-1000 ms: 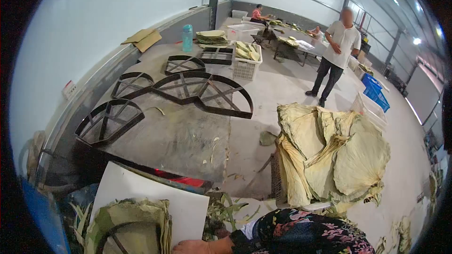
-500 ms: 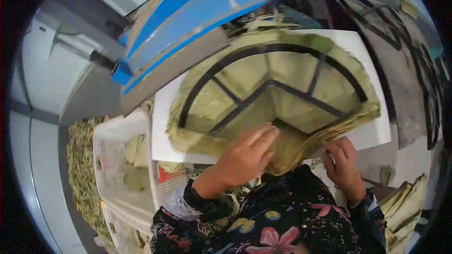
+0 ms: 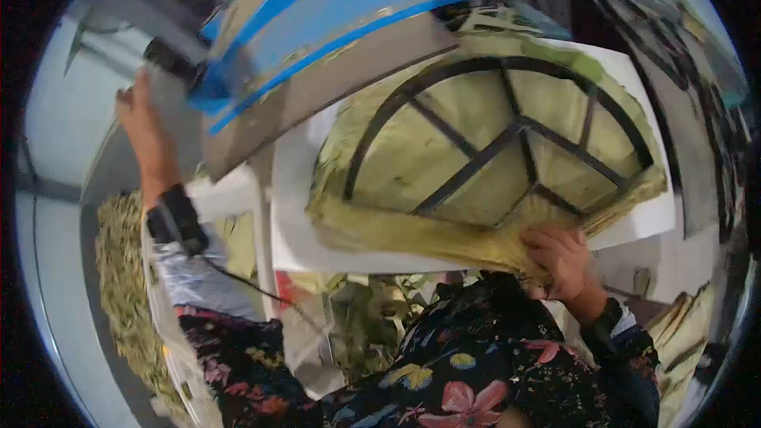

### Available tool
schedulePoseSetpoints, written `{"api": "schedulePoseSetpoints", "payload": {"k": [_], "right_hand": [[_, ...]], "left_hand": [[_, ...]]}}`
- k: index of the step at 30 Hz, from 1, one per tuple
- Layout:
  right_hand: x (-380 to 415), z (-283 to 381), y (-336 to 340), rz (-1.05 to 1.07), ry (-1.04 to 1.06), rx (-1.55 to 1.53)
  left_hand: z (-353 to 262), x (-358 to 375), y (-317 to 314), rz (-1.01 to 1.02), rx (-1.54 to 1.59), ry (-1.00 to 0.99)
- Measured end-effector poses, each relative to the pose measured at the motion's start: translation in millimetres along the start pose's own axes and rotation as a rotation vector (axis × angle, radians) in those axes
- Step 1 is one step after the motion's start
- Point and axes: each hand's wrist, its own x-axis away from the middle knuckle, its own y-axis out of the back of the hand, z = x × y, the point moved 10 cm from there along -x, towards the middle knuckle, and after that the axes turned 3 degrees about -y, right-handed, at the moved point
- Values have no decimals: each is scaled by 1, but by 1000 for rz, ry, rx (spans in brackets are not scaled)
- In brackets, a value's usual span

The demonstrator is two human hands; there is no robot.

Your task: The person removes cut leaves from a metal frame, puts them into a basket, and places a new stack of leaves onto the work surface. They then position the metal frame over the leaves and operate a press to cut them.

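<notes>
My right hand (image 3: 561,257) has its fingers closed on the gathered front corner of a fan-shaped stack of yellow-green dried leaves (image 3: 380,230). On the stack lies a black arched frame (image 3: 468,165) with spoke-like bars dividing it into several sections. My left hand (image 3: 145,127) is raised at the far left, away from the stack, just below a black handle (image 3: 169,59). Its fingers look apart and nothing shows in them, though they are somewhat blurred. A white board (image 3: 297,230) lies under the stack.
The handle belongs to a tilted panel with blue covering (image 3: 317,28) behind the board. White plastic bins (image 3: 261,190) stand at the left beside a heap of dry scraps (image 3: 119,293). Black frames (image 3: 634,32) lie at the back right, and more leaf sheets (image 3: 686,333) at the lower right.
My left hand has left the stack and swung up to the far left. My right hand has moved onto the front corner and closed there. The view has shifted slightly.
</notes>
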Motion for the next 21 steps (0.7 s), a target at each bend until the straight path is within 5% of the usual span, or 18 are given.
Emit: {"api": "schedulePoseSetpoints", "payload": {"k": [1, 3, 4, 6, 14, 21], "right_hand": [[-3, 3, -2, 25, 21, -6], [-1, -1, -2, 43, 7, 38], [2, -2, -3, 31, 18, 7], [2, 1, -2, -7, 43, -37], [12, 3, 0, -100, 112, 24], [8, 4, -2, 3, 42, -26]], "left_hand": [[-14, 6, -17, 57, -323, -520], [86, -11, -77, 179, 794, 598], [81, -16, -94, 181, 842, 581], [102, 5, -106, -10, 857, 909], [55, 0, -70, -98, 487, 697], [-50, 40, -29, 0, 615, 593]]}}
